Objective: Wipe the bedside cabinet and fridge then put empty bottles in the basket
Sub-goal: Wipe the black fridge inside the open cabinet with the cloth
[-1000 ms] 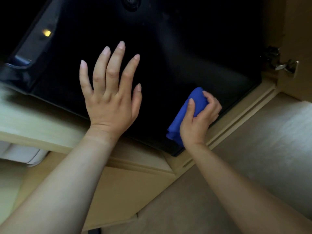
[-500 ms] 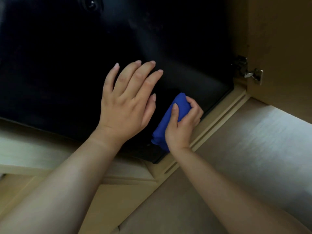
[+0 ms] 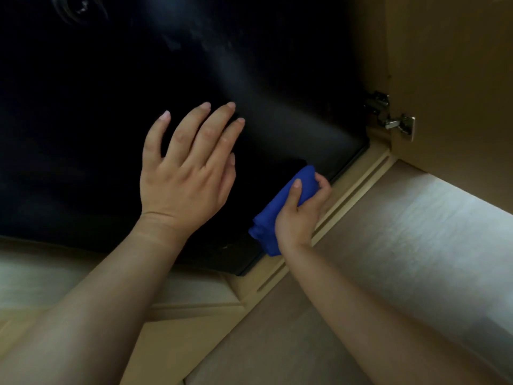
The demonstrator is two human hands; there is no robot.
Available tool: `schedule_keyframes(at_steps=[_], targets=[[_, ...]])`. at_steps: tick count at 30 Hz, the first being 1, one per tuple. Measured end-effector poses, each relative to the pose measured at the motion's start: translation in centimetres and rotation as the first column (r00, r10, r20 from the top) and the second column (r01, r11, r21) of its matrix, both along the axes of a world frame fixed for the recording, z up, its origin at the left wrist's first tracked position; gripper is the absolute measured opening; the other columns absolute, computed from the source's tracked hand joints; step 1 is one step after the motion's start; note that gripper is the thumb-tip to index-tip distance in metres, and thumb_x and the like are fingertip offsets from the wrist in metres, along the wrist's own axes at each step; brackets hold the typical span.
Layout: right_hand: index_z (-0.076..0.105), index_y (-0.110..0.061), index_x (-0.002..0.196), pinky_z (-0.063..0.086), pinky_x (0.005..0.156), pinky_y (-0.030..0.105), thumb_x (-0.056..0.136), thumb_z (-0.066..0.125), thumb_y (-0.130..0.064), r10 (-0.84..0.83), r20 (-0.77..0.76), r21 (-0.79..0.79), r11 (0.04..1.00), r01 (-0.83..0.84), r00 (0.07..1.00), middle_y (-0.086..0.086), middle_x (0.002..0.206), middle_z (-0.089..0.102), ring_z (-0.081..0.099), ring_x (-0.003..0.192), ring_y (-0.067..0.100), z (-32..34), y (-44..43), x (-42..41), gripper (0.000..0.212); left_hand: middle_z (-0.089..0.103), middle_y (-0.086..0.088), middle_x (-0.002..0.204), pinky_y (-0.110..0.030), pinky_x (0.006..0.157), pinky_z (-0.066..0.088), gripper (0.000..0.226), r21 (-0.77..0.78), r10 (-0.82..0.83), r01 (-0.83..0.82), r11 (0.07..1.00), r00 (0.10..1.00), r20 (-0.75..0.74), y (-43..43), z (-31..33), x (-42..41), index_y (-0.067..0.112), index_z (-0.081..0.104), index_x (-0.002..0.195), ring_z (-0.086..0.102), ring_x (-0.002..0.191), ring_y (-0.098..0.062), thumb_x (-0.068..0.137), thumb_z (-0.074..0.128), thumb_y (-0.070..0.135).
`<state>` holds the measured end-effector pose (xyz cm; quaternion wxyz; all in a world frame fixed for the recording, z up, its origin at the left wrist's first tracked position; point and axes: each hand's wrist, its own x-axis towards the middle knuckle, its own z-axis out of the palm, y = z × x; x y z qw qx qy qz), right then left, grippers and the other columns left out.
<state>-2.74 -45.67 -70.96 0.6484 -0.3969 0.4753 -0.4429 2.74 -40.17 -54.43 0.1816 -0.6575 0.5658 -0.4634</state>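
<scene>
The black fridge door point(image 3: 83, 151) fills the upper left of the head view, set in a light wooden cabinet. My left hand point(image 3: 188, 173) lies flat on the door with its fingers straight and spread. My right hand point(image 3: 301, 215) grips a folded blue cloth point(image 3: 280, 209) and presses it against the door's lower right corner, close to the wooden frame. No bottles or basket are in sight.
A wooden frame point(image 3: 352, 190) with a slot runs along the fridge's right edge. An open wooden cabinet door point(image 3: 455, 79) with a metal hinge point(image 3: 388, 118) stands at the upper right. Pale floor point(image 3: 416, 245) lies at the lower right.
My left hand has closed its spread fingers somewhat and shifted right toward the cloth. My right hand stays at the door's lower right corner with the cloth. The view has moved closer.
</scene>
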Motion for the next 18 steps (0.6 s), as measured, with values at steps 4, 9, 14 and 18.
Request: schedule_keyframes(at_steps=[4, 9, 14, 18], targets=[[0.042, -0.009, 0.126, 0.022, 0.079, -0.007, 0.094, 0.051, -0.020, 0.026, 0.000, -0.060, 0.998, -0.026, 1.000, 0.011, 0.130, 0.040, 0.041, 0.114, 0.018, -0.5, -1.2, -0.5, 0.035, 0.046, -0.001, 0.143, -0.039, 0.110, 0.013, 0.041, 0.020, 0.015, -0.014, 1.000, 1.000, -0.027, 0.0, 0.1, -0.2, 0.018, 0.048, 0.136, 0.033, 0.131, -0.021, 0.096, 0.043, 0.027], [0.041, -0.010, 0.129, 0.028, 0.073, -0.008, 0.096, 0.049, -0.022, -0.011, 0.005, 0.023, 1.000, 0.011, 1.000, 0.008, 0.132, 0.041, 0.042, 0.106, 0.006, -2.0, -6.9, -1.4, 0.036, 0.048, -0.004, 0.142, -0.043, 0.110, 0.013, 0.040, 0.001, 0.011, -0.011, 1.000, 0.987, -0.163, -0.4, 0.2, -1.0, 0.017, 0.049, 0.134, 0.034, 0.131, -0.022, 0.096, 0.043, 0.028], [0.040, -0.015, 0.130, 0.033, 0.080, -0.002, 0.096, 0.049, -0.025, 0.052, -0.007, 0.000, 0.999, -0.052, 0.999, 0.003, 0.131, 0.041, 0.044, 0.114, 0.010, -3.1, -7.6, -1.9, 0.036, 0.048, -0.007, 0.141, -0.045, 0.111, 0.020, 0.042, 0.024, -0.077, 0.089, 0.996, 0.949, -0.305, -2.7, -1.3, -2.7, 0.014, 0.050, 0.134, 0.038, 0.131, -0.025, 0.094, 0.047, 0.025], [0.039, -0.016, 0.130, 0.029, 0.087, 0.010, 0.096, 0.047, -0.025, 0.076, -0.050, -0.034, 0.996, -0.077, 0.996, 0.004, 0.134, 0.038, 0.040, 0.119, 0.015, -3.6, -8.2, -1.7, 0.036, 0.049, -0.006, 0.141, -0.044, 0.110, 0.021, 0.042, 0.009, -0.091, 0.099, 0.995, 0.946, -0.311, -5.7, -2.0, -2.4, 0.014, 0.051, 0.133, 0.038, 0.130, -0.024, 0.093, 0.047, 0.025]])
